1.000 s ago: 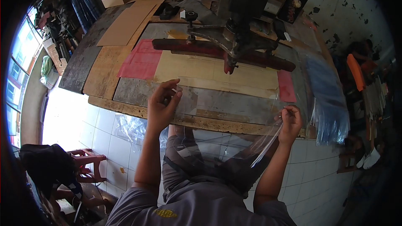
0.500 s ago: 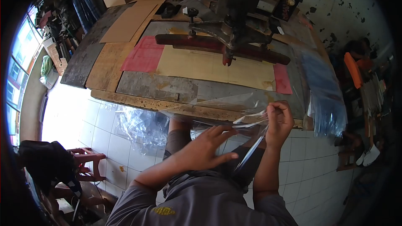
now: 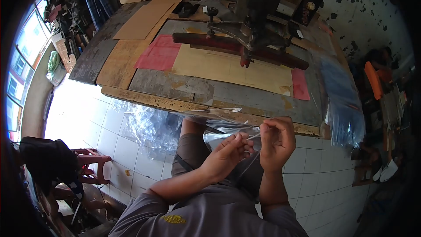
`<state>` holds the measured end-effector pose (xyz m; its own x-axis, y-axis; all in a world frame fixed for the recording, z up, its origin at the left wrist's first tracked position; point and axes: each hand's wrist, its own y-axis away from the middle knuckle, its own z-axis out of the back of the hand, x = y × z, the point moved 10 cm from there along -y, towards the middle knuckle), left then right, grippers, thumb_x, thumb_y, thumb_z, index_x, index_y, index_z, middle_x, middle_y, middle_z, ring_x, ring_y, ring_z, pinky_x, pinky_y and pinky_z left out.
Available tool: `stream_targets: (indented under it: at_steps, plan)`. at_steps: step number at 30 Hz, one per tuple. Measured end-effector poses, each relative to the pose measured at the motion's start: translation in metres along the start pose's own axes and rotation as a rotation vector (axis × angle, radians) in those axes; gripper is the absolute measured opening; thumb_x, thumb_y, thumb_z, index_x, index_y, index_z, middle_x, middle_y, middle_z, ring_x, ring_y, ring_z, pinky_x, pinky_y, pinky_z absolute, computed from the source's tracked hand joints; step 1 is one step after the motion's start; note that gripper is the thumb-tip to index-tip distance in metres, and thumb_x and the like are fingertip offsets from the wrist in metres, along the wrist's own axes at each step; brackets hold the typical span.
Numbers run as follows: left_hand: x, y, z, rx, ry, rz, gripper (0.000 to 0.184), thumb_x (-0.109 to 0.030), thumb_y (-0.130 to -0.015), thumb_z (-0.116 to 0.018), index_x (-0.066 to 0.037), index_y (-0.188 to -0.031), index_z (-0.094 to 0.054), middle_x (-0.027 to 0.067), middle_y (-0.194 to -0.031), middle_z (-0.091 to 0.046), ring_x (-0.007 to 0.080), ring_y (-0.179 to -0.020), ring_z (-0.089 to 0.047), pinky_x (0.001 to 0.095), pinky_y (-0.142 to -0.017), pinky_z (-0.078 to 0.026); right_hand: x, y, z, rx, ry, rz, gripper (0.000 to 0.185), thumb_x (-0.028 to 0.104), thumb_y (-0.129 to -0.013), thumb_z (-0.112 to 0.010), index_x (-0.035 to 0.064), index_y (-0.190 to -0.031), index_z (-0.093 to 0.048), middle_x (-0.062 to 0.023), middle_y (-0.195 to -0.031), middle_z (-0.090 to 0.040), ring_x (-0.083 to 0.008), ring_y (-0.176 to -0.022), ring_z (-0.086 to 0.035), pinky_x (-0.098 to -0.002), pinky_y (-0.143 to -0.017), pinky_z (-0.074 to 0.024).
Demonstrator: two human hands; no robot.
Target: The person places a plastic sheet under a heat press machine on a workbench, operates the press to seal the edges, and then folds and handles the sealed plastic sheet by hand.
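A thin clear plastic sheet (image 3: 215, 138) hangs over my lap at the table's front edge. My right hand (image 3: 277, 142) pinches a gathered strip of it between thumb and fingers. Close beside it, my left hand (image 3: 230, 153) has its fingers curled and its fingertips together on the same plastic. The exact grip points are partly hidden by the fingers. Beyond my hands, a press with a long dark red bar (image 3: 210, 41) stands over a yellow strip (image 3: 232, 68) with red ends on the table.
Crumpled clear plastic (image 3: 151, 127) hangs at the table's front left. A stack of bluish plastic sheets (image 3: 342, 101) drapes over the right edge. Cardboard (image 3: 144, 17) lies at the back left. A red stool (image 3: 94, 166) stands on the tiled floor, with a black bag (image 3: 48, 162) near it.
My left hand has gone from spread fingers to a pinch. The right hand has come left and lower, closer to the left. The plastic sheet has dropped from above the table edge.
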<state>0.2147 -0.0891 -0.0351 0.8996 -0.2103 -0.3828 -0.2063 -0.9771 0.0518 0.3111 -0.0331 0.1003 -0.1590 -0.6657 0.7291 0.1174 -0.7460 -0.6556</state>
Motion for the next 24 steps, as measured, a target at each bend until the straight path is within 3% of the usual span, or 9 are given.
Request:
stream_targets:
  at_steps: [4,5,8,9,16,18,20,23,24]
  plan:
    - [-0.038,0.012,0.000,-0.112,-0.372,-0.294,0.022,-0.025,-0.109,-0.051,-0.008,-0.107,-0.065,0.0112,-0.121,-0.066,0.0225,-0.117,-0.061,0.0389,-0.098,-0.047,-0.007,0.001,-0.004,0.211,-0.008,0.013,0.030,0.011,-0.088,-0.079,0.0001,-0.113,-0.066,-0.0103,-0.109,-0.063,-0.0168,-0.090,-0.062,-0.0267,-0.077,-0.0493]
    - [-0.056,0.018,-0.008,-0.118,-0.605,-0.386,0.021,-0.019,-0.106,-0.056,-0.004,-0.098,-0.067,0.0166,-0.128,-0.064,0.0266,-0.124,-0.059,0.0424,-0.102,-0.047,-0.009,0.000,-0.005,0.284,-0.001,0.033,0.038,0.015,-0.088,-0.081,0.0000,-0.119,-0.066,-0.0115,-0.114,-0.063,-0.0197,-0.095,-0.064,-0.0291,-0.083,-0.0508]
    - [-0.089,0.037,-0.039,-0.076,-0.934,-0.607,0.012,-0.014,-0.100,-0.066,-0.003,-0.095,-0.070,0.0156,-0.132,-0.065,0.0263,-0.126,-0.057,0.0388,-0.108,-0.041,-0.027,0.010,-0.018,0.486,-0.150,-0.031,0.052,0.022,-0.088,-0.083,0.0011,-0.131,-0.062,-0.0132,-0.124,-0.064,-0.0242,-0.107,-0.066,-0.0351,-0.094,-0.0511]
    - [-0.092,0.037,-0.042,-0.089,-0.893,-0.570,0.012,-0.012,-0.096,-0.070,-0.001,-0.090,-0.071,0.0190,-0.135,-0.064,0.0309,-0.131,-0.056,0.0417,-0.112,-0.038,-0.036,0.016,-0.023,0.548,-0.229,-0.074,0.054,0.023,-0.089,-0.083,0.0018,-0.134,-0.061,-0.0135,-0.127,-0.064,-0.0251,-0.110,-0.066,-0.0369,-0.097,-0.0505]
    - [-0.137,0.064,-0.083,-0.020,-1.416,-0.865,0.015,-0.011,-0.089,-0.072,0.000,-0.079,-0.070,0.0259,-0.129,-0.067,0.0405,-0.135,-0.055,0.0514,-0.114,-0.037,-0.078,0.047,-0.021,0.631,-0.049,-0.246,0.045,0.007,-0.092,-0.075,0.0058,-0.135,-0.064,-0.0090,-0.115,-0.071,-0.0179,-0.097,-0.069,-0.0343,-0.090,-0.0542]
    - [-0.149,0.065,-0.078,-0.003,-1.244,-0.954,0.019,-0.012,-0.088,-0.074,-0.001,-0.074,-0.067,0.0281,-0.127,-0.067,0.0447,-0.136,-0.053,0.0547,-0.115,-0.037,-0.074,0.043,-0.017,0.636,0.018,-0.223,0.045,0.005,-0.091,-0.075,0.0047,-0.134,-0.064,-0.0086,-0.110,-0.072,-0.0162,-0.092,-0.070,-0.0317,-0.086,-0.0548]
    - [-0.150,0.061,-0.070,0.011,-1.213,-0.941,0.016,-0.013,-0.090,-0.074,0.001,-0.098,-0.071,0.0273,-0.129,-0.066,0.0415,-0.136,-0.054,0.0508,-0.111,-0.044,-0.068,0.042,-0.014,0.606,-0.026,-0.226,0.044,0.005,-0.091,-0.075,0.0035,-0.134,-0.064,-0.0092,-0.110,-0.072,-0.0154,-0.090,-0.069,-0.0294,-0.080,-0.0548]
    - [-0.124,0.042,-0.041,-0.039,-0.981,-0.413,0.043,-0.014,-0.093,-0.073,0.000,-0.132,-0.061,0.0217,-0.125,-0.070,0.0332,-0.128,-0.062,0.0426,-0.104,-0.050,-0.065,0.042,-0.008,0.606,0.021,-0.286,0.044,0.003,-0.090,-0.075,0.0017,-0.133,-0.064,-0.0109,-0.113,-0.071,-0.0151,-0.087,-0.069,-0.0280,-0.073,-0.0547]
    - [-0.121,0.039,-0.046,-0.020,-1.134,-0.313,0.050,-0.013,-0.094,-0.073,-0.001,-0.139,-0.054,0.0186,-0.121,-0.072,0.0302,-0.124,-0.065,0.0402,-0.102,-0.051,-0.066,0.044,-0.006,0.613,0.054,-0.316,0.044,0.002,-0.090,-0.075,0.0011,-0.133,-0.064,-0.0116,-0.114,-0.071,-0.0152,-0.087,-0.069,-0.0279,-0.071,-0.0547]
